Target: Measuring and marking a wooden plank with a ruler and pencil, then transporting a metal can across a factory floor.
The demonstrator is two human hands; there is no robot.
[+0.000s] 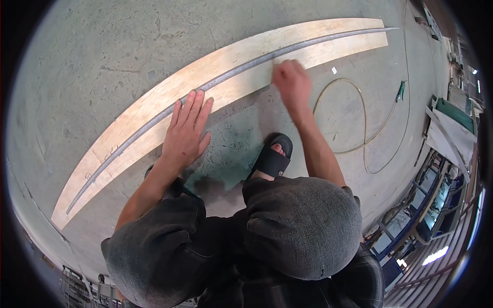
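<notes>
A long wooden board [228, 97] lies on the floor in front of me, running from the lower left to the upper right. Along its length rests a thin grey strip [233, 72], whose tip sticks out past the board's right end. My left hand [187, 123] lies flat with fingers stretched out, its fingertips on the strip's near edge and the wood. At the board's near edge, right of the middle, my right hand [291, 84] is curled into a fist and slightly blurred by motion. Whatever its fingers may hold is hidden.
A yellowish hose [363, 102] loops over the floor on the right, ending in a green air gun [400, 91]. A small white scrap [334, 70] lies beside the board. My sandalled foot [275, 156] is between my arms. Metal racks [416, 200] stand at the far right.
</notes>
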